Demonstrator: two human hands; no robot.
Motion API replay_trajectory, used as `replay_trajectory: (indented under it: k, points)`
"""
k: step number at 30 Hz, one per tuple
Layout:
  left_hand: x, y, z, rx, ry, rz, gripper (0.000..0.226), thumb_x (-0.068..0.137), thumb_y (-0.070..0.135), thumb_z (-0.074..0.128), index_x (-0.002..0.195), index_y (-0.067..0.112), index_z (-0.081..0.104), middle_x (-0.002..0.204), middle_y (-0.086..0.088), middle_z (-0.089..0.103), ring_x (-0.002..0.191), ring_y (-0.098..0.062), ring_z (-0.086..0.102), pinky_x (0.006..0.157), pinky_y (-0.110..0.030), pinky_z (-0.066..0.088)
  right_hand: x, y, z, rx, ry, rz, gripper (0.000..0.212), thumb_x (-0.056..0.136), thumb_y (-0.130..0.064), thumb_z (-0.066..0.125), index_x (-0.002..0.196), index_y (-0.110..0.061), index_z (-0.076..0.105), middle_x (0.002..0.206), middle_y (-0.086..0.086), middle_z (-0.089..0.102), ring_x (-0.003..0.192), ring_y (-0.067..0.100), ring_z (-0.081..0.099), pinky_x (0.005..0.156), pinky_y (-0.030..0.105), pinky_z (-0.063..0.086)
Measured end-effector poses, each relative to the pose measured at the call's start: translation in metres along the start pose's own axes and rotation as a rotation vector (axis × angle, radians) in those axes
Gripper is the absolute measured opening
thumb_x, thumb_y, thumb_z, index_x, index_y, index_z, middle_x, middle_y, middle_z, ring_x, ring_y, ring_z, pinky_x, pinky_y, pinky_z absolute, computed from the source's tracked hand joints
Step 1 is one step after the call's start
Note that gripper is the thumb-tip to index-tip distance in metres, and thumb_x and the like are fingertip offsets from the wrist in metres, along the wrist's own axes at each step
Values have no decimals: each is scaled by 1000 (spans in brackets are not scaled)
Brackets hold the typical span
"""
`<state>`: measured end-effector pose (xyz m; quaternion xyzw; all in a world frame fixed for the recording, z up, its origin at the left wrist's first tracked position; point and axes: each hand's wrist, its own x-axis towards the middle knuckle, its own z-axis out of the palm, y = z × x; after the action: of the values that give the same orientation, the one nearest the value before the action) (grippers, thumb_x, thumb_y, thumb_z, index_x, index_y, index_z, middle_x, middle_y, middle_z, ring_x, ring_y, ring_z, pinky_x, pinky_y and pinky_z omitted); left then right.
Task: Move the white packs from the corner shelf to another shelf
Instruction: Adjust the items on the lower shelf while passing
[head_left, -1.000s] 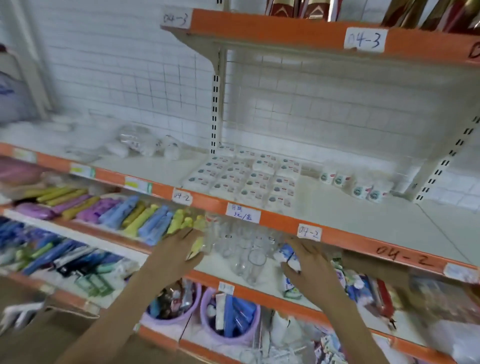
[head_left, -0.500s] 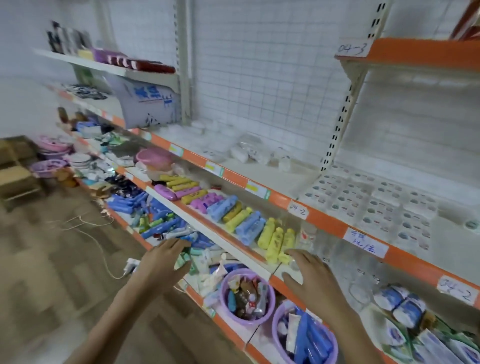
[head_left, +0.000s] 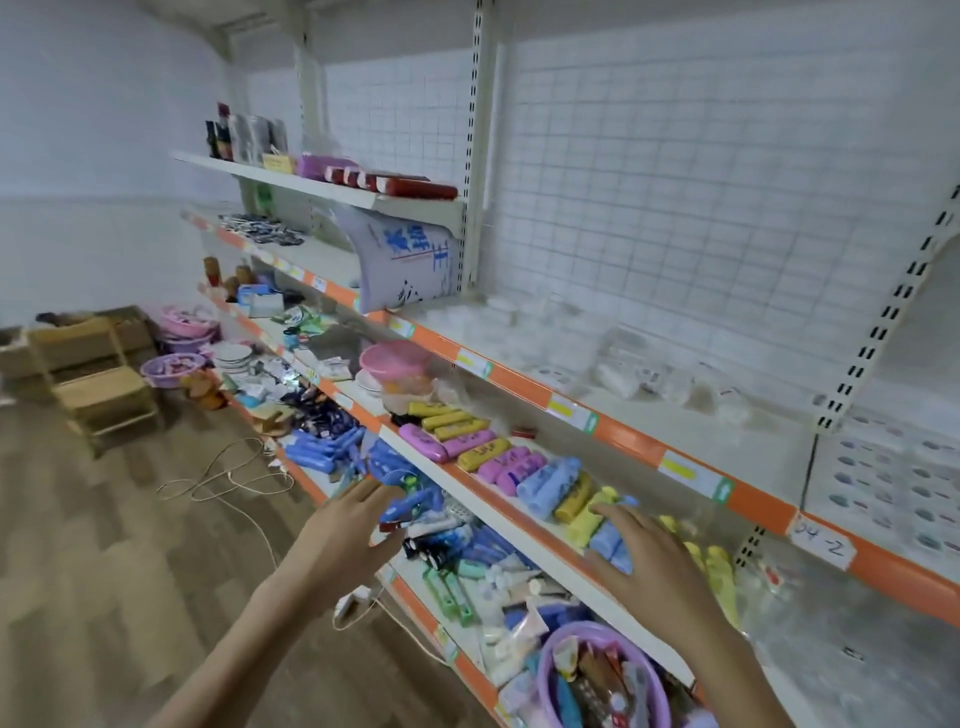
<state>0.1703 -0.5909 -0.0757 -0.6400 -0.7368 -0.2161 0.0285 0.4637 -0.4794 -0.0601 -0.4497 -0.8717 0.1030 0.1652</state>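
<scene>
both hands empty. left hand (head_left: 343, 540) raised, fingers straight and spread, in front of the lowest shelf's blue tubes (head_left: 322, 452), not clearly touching anything. right hand (head_left: 644, 561) also loose and spread, fingers slightly bent, hovering over the yellow and blue bottles (head_left: 576, 499) on the middle shelf, holding nothing.

white packs (head_left: 904, 473) sit up and to the right of the right hand, on the orange-edged shelf (head_left: 623, 434), past the slotted upright (head_left: 878, 332), partly cut off by the frame edge. laid flat in rows, printed tops up. whether that is the corner shelf or the destination i cannot tell from here.

step in hand looks like transit or reach between shelves with nothing carried. to do it well: bring both hands up and right over the orange lip, take packs from the near row first, grip by the sides so the rows behind don't scatter, lift clear of the lip before swinging away. packs look light and flat, so stacking a few per grab seems feasible.

in the way: the upright bracket just left of the packs, and the orange lip with its paper label (head_left: 823, 538) directly above the right hand. blurry clear plastic items (head_left: 639, 374) lie on the same shelf above and between the hands, easy to knock. pink basin (head_left: 397, 361) above the left hand. purple basket (head_left: 597, 675) of small goods below the right wrist. cable (head_left: 228, 478) loose on the floor left of the left hand, trip risk when stepping sideways.
</scene>
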Motion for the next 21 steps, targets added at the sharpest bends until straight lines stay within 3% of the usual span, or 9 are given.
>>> replay_trajectory:
  k: [3, 7, 11, 16, 19, 21]
  points:
    - [25, -19, 5, -29, 8, 20, 41, 89, 32, 55, 127, 19, 52, 120, 4, 56, 111, -15, 52, 87, -26, 45, 24, -6, 2, 7, 35, 2, 43, 90, -38, 52, 131, -29, 42, 131, -11, 48, 118, 12, 47, 90, 27, 40]
    - [66, -34, 16, -101, 23, 46, 41, 89, 31, 56, 128, 22, 51, 125, 8, 53, 115, -11, 50, 89, -21, 40, 62, -2, -1, -5, 66, 12, 43, 90, -35, 54, 131, -27, 44, 133, -11, 48, 122, 11, 46, 99, 30, 39]
    - [122, -40, 27, -172, 30, 129, 40, 90, 31, 54, 129, 24, 48, 125, 11, 48, 112, -9, 48, 82, -16, 37, 106, 10, -6, 2, 143, 32, 41, 91, -33, 54, 131, -26, 45, 130, -12, 46, 122, 10, 43, 99, 24, 34]
    - [216, -41, 44, -237, 43, 264, 35, 85, 29, 61, 119, 20, 58, 115, 8, 55, 104, -13, 55, 76, -14, 39, 175, 43, -12, 8, 257, 98, 41, 88, -30, 59, 127, -26, 49, 127, -12, 50, 120, 12, 46, 98, 26, 35]
    - [286, -35, 48, -212, 24, 343, 44, 84, 43, 52, 121, 21, 57, 118, 8, 55, 108, -11, 52, 83, -21, 44, 215, 68, -23, 17, 320, 151, 39, 87, -31, 60, 125, -29, 50, 123, -12, 52, 116, 13, 48, 95, 30, 39]
    - [333, -27, 52, -232, 28, 412, 42, 86, 42, 53, 122, 22, 54, 117, 11, 53, 109, -7, 49, 91, -23, 43, 240, 85, -33, 34, 385, 178, 39, 86, -29, 61, 124, -28, 51, 120, -11, 54, 113, 12, 50, 92, 29, 40]
